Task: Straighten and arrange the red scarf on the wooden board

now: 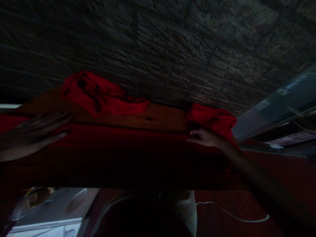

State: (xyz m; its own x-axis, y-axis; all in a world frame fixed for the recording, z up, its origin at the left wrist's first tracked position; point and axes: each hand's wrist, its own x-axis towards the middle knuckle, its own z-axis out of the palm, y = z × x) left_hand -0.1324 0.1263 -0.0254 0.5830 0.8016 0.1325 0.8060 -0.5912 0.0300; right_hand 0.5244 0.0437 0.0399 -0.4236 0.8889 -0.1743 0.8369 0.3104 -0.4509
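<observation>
Much is swallowed by shadow: the near edge of the long red cloth [118,135] cannot be made out, and its right end is lost around the right hand [203,137] and forearm. Its left end is partly covered by the left hand [37,133] and cut off by the picture's edge. The cloth is spread on the wooden table [164,115], its long axis laid from left to right across the person's front, slanted slightly nearer at the right. The left hand is laid flat on it, fingers stretched out. The right hand's fingers are bent at the cloth's far edge; whether fabric is pinched cannot be told. Behind, two crumpled red bundles [98,95] are set apart near the stone-patterned wall [153,49], their folds obscured.
</observation>
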